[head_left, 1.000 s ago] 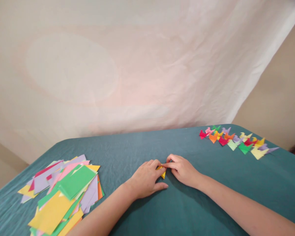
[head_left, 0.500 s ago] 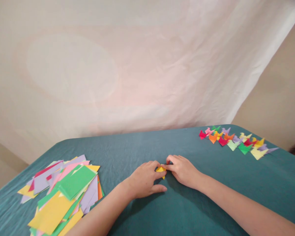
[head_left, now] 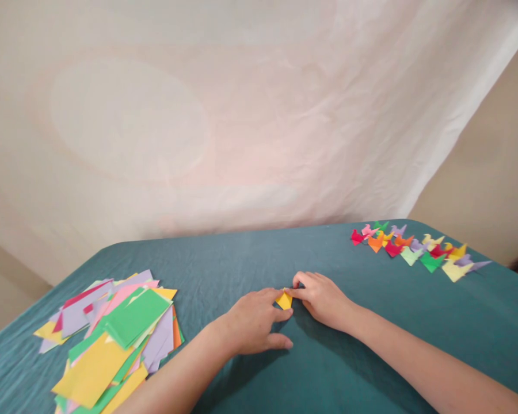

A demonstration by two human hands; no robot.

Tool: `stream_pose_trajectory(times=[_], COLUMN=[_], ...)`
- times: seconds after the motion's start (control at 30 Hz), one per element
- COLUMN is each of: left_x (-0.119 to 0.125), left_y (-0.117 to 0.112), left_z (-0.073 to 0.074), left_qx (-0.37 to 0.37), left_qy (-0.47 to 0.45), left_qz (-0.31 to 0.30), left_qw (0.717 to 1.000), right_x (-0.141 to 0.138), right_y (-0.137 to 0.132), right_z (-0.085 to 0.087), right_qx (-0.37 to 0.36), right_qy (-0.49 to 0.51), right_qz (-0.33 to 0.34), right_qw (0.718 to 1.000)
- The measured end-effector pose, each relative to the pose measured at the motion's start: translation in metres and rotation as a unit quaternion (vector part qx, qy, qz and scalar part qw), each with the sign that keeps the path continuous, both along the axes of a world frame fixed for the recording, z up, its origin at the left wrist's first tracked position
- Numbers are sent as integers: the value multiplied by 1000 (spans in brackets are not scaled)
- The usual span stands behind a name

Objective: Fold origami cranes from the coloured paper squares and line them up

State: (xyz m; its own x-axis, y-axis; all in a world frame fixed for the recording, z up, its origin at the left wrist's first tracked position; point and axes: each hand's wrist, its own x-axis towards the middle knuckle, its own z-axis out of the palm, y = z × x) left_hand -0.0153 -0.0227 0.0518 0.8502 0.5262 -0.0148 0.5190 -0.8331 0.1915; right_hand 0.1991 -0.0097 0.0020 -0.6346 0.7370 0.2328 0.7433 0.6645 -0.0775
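Note:
A small folded piece of yellow paper [head_left: 284, 301] lies on the teal cloth in front of me, pointed at its lower end. My left hand [head_left: 256, 322] rests at its left side, fingers spread. Two of its fingers frame the paper's upper and lower edges, and the thumb stands apart on the near side. At the paper's upper right corner, my right hand [head_left: 322, 299] closes on the edge with its index fingertip, the other fingers curled. Part of the paper is hidden under the fingers of both hands.
A loose pile of coloured paper sheets [head_left: 138, 316] lies at the left, partly behind my left forearm. Several small folded paper birds [head_left: 432, 261] stand in rows at the far right of the table [head_left: 224, 259]. A pale cloth [head_left: 259, 115] hangs behind the table.
My left fingers have spread and shifted slightly, uncovering more of the yellow paper, which now shows a wider face. My right hand stays nearly where it was.

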Motion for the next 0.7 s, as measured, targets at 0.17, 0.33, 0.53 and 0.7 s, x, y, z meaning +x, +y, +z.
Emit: stream_pose_trajectory(times=[0.17,0.33,0.53,0.7], left_x=[1,0,5,7], left_y=[-4,-15,-32,-24], left_z=[3,8,17,8], left_qx=[-16,-36,-64,-3], left_qy=[29,78,119,77], left_qz=[17,46,86,110], left_qw=[999,995,987,991], right_x=[0,0,3,5], right_y=[-1,-3,-3,-4], right_z=[1,6,7,10], right_qx=[3,-1,-17,-27], right_qy=[-17,-32,-41,-42], right_qz=[1,8,19,33], right_qw=[1000,999,999,998])
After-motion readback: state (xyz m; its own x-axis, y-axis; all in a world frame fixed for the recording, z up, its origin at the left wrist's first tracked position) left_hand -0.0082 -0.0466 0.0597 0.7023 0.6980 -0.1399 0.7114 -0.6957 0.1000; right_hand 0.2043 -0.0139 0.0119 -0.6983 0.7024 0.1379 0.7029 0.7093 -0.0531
